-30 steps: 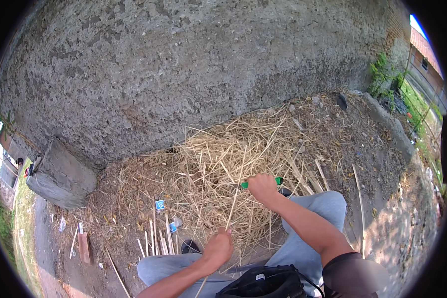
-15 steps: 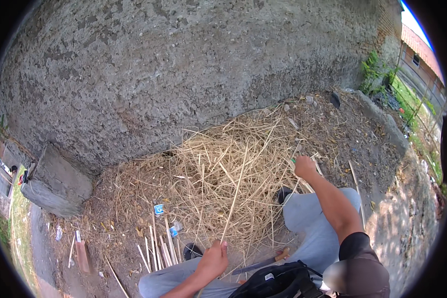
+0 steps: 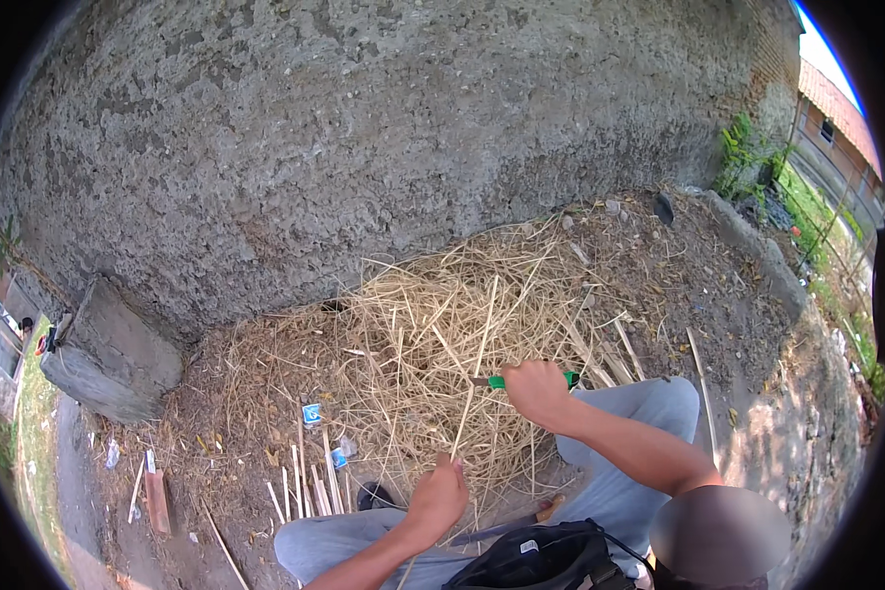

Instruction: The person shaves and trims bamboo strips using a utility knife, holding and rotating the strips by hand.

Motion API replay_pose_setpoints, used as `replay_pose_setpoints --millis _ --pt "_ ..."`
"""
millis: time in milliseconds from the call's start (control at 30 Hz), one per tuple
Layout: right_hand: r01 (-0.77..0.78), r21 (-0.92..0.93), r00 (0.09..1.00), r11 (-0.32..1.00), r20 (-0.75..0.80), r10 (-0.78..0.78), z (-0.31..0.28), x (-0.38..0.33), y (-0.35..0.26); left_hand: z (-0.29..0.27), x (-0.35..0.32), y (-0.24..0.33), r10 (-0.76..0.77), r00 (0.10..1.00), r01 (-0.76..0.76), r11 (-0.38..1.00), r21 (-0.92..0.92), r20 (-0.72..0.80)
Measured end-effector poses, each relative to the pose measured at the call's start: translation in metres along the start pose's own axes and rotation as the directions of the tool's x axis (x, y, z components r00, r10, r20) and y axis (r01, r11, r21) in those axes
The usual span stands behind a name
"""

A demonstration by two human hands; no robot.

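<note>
My left hand [image 3: 438, 500], low in the middle, is closed round the lower end of a long, thin pale strip [image 3: 488, 324], seemingly bamboo. The strip points up and away over a heap of shavings [image 3: 413, 364]. My right hand [image 3: 541, 393] is wrapped round a green-handled utility knife [image 3: 498, 382]. Its blade points left and lies at or across the strip, partway up; whether it cuts in cannot be made out. Between my legs lies a large blade with a wooden handle [image 3: 551, 507], partly hidden by a black bag [image 3: 531, 560] at my lap.
A rough grey wall [image 3: 393, 128] rises behind the heap. Cut strips [image 3: 330, 477] stand by my left leg, near blue-and-white packets [image 3: 312, 413]. A concrete block [image 3: 118, 349] is at the left. More strips [image 3: 702, 383] lie beyond my right knee.
My right hand has swung left and nearer with the knife, from the heap's right side to the strip. The left hand still holds the strip and has shifted slightly.
</note>
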State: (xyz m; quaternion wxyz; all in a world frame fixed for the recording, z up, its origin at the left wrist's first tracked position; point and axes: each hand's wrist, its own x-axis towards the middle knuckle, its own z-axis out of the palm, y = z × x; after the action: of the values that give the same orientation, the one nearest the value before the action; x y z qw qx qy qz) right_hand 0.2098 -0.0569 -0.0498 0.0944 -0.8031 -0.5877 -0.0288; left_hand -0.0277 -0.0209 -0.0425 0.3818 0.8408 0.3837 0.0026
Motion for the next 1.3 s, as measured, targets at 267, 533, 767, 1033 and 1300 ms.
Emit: replay_pose_setpoints --millis 267,533,767,1033,1300 --pt "-0.016 -0.049 0.999 0.999 0.029 0.017 0.023 0.008 0.0 0.004 -0.011 0.006 -0.057 0.998 0.056 0.997 0.052 0.019" --pt "-0.094 -0.184 0.989 0.978 0.094 0.113 0.02 0.042 0.051 0.009 -0.033 0.003 -0.031 0.995 0.031 0.999 0.009 0.099" --pt "-0.221 -0.296 0.939 0.929 0.192 0.285 0.04 0.057 0.097 0.013 -0.053 -0.003 -0.022 0.986 0.018 0.999 0.026 0.163" --pt "-0.575 -0.11 0.799 0.811 0.139 0.585 0.025 0.053 0.181 -0.013 -0.03 -0.004 -0.07 0.993 0.067 0.997 0.025 0.099" --pt "-0.065 0.125 0.998 0.99 0.013 0.064 -0.025 0.013 0.005 -0.008 -0.02 0.002 -0.037 0.999 0.035 0.996 0.081 0.027"
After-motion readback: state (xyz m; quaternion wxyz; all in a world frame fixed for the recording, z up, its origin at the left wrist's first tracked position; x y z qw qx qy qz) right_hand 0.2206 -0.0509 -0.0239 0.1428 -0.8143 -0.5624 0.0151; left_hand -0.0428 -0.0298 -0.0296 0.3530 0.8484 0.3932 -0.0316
